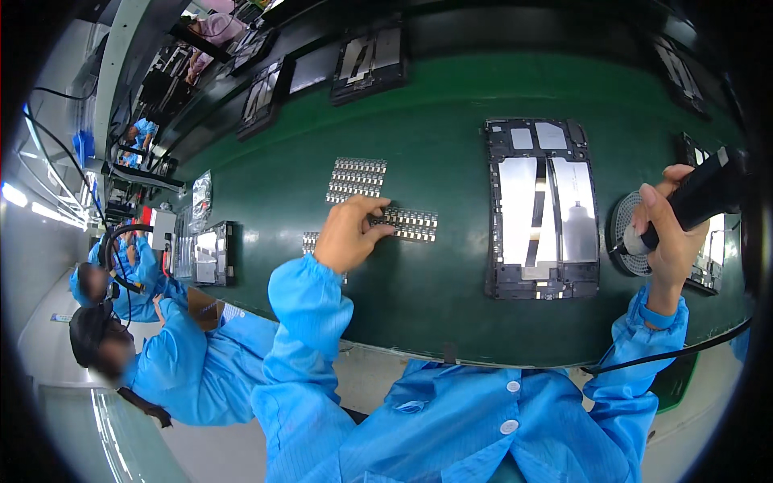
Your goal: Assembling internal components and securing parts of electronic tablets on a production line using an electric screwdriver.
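Note:
My left hand has thumb and forefinger pinched at the left end of a sheet of small silver-and-black parts on the green table. Just beyond it lies a second such sheet, and part of a third shows beside my wrist. My right hand is closed around a black cylindrical tool, its light tip pointing down-left. Under that tip is a round grey perforated disc, partly covered. Between my hands lies an opened tablet-like device with silver panels and a black frame.
Similar devices stand along the dark far strip. Another device lies behind my right hand. A black cable runs near my right sleeve. At left are a stack with a silver panel, a clear bag and seated co-workers in blue.

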The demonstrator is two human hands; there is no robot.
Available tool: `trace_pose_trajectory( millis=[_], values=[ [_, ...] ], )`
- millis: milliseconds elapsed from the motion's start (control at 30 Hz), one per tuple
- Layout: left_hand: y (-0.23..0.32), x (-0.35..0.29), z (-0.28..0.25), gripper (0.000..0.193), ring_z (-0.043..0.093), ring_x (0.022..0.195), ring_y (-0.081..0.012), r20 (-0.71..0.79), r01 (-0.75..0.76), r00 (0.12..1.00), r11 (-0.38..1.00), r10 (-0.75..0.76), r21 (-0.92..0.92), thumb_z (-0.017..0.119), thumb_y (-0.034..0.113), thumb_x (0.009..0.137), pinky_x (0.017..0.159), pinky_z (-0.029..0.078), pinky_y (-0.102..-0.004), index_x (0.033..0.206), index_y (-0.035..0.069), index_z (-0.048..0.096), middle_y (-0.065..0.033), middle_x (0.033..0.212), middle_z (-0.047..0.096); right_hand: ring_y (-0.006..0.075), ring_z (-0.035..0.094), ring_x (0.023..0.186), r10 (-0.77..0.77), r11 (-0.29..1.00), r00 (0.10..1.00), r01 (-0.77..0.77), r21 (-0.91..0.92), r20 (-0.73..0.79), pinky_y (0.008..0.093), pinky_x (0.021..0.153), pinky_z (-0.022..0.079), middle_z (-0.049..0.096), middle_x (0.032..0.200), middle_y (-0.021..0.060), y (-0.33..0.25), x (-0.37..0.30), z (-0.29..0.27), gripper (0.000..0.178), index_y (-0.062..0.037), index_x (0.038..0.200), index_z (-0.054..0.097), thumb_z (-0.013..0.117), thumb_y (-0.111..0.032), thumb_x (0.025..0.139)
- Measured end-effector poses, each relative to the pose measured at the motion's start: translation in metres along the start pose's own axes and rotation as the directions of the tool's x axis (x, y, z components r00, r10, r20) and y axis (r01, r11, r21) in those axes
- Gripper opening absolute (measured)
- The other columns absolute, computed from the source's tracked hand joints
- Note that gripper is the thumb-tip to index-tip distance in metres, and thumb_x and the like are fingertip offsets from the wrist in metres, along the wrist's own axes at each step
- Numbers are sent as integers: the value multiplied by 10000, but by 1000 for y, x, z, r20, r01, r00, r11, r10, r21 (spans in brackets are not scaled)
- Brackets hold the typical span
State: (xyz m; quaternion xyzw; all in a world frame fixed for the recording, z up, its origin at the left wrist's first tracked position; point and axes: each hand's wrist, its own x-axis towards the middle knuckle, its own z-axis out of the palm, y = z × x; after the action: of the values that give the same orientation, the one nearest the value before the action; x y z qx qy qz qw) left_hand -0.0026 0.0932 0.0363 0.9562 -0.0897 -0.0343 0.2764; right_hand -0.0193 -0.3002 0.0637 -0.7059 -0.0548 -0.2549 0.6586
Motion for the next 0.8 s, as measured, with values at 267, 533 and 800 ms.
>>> trace_pose_trajectory(
  millis=[267,533,800],
  values=[
    [7,15,0,307,601,647,-124,249,92,965,995,-79,-40,802,57,686,590,500,-262,939,-33,652,-90,797,658,116,528,489,1,999,1000,-2,49,16,240,493,413,540,601,41,1,-1,-2,313,0,1060,503,680,-4,803],
    [17,20,22,140,646,667,-112,268,215,956,913,-123,-347,754,-38,720,588,521,-231,807,-66,648,-105,731,671,120,541,501,-34,999,999,33,30,31,238,499,423,543,608,40,-1,-1,-3,334,-7,1067,504,694,-6,791],
    [64,26,31,124,665,775,-197,-248,-359,910,930,331,-75,761,-24,697,707,514,-294,755,0,653,-109,805,689,89,537,479,-3,999,998,6,49,-61,202,468,395,576,592,17,-9,-3,-4,346,11,1035,544,734,-3,746]
  ],
)
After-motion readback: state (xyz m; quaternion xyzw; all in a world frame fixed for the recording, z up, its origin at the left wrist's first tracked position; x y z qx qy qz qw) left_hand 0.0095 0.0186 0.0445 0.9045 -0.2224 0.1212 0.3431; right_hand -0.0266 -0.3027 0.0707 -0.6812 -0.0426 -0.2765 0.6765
